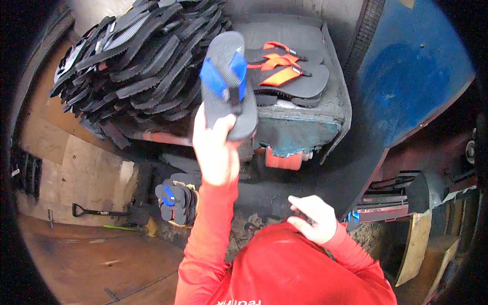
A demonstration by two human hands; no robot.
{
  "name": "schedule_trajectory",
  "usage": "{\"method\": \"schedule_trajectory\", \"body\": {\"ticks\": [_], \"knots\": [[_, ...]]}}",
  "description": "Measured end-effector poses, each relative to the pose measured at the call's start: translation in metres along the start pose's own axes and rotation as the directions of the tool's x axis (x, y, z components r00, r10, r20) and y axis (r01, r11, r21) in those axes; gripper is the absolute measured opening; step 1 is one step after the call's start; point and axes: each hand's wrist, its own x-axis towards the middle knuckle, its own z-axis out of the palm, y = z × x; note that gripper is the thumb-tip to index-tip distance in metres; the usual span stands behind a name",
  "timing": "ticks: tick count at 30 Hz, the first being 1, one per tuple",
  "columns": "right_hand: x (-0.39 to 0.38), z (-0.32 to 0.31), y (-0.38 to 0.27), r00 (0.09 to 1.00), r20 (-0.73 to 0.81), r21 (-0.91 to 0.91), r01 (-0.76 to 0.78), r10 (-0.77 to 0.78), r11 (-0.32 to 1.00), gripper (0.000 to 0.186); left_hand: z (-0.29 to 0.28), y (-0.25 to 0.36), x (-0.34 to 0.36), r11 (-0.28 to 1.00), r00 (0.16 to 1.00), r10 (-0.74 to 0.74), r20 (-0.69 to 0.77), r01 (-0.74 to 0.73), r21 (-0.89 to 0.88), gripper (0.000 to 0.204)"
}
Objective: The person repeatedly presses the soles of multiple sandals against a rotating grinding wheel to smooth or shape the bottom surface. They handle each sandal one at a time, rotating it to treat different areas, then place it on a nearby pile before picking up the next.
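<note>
My left hand (217, 152) reaches forward and grips a flip-flop (222, 56) by its near end. The flip-flop is dark grey with wide blue straps, and it is held up with its strap side toward me. My right hand (313, 219) is near my body, low and to the right. Its thumb and forefinger are apart, and nothing shows between them. Beyond the held flip-flop, black flip-flops with orange straps (281, 76) lie on a dark machine table (305, 35).
A tall heap of black flip-flops (147, 66) rises at the far left. Below it stands a small stack of blue-strapped flip-flops (175, 201). A red roller (282, 158) sits under the table's edge. At right is a blue panel (406, 66); a long-handled tool (96, 212) lies at left.
</note>
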Motion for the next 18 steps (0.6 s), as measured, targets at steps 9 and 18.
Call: {"method": "schedule_trajectory", "body": {"ticks": [9, 18], "knots": [[-0.030, 0.001, 0.009, 0.993, 0.034, -0.036, -0.111, 0.112, 0.993, 0.048, 0.030, -0.033, 0.085, 0.947, 0.952, -0.303, 0.053, 0.294, 0.132, 0.077], [-0.074, 0.026, 0.057, 0.928, 0.134, -0.041, -0.345, 0.348, 0.938, 0.047, 0.002, -0.032, 0.063, 0.972, 0.970, -0.230, 0.084, 0.225, 0.064, 0.083]]}}
